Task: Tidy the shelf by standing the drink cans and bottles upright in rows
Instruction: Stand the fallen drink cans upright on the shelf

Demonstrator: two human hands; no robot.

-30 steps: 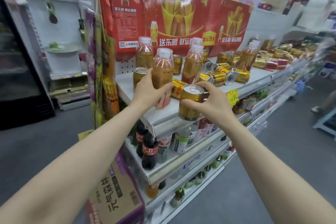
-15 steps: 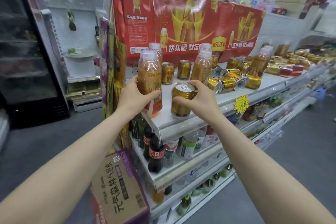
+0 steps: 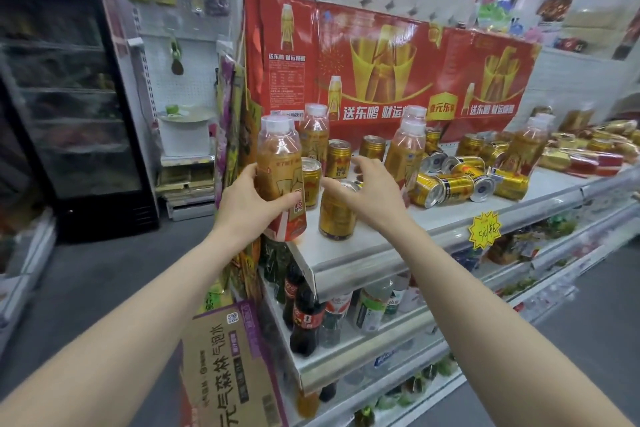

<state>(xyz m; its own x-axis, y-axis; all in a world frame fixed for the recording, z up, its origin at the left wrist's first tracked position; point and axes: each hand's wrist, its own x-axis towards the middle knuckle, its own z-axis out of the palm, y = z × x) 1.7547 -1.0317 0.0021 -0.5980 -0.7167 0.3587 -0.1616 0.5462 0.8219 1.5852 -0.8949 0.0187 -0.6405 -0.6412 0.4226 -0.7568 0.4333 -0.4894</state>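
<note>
A: How far along is the tidying looking?

B: I'd judge it is sitting somewhere in the early middle. The left hand (image 3: pixel 254 204) is wrapping its grip around an amber plastic bottle with a white cap and red label (image 3: pixel 280 180), holding it upright at the front left corner of the white metal shelf (image 3: pixel 349 253). The right hand (image 3: pixel 372 189) is hovering with fingers spread, its grip released, over a gold aluminium can (image 3: pixel 336 215) that is standing upright near the shelf's front edge.

A: Is the hand touching that can?

B: I cannot tell; it is right at the rim.

A: What else is standing already?

B: Three more gold cans (image 3: pixel 338 158) are standing behind, between other upright amber bottles (image 3: pixel 406 152), though they are not forming neat rows yet.

A: And what is remaining?

B: A cluster of gold cans lying on their sides (image 3: pixel 457 180) is sprawling across the middle of the shelf, touching one another. Those are needing to be stood up and lined in. Further right, more gold and red packages (image 3: pixel 588 156) are lying in a blurred heap.
</note>
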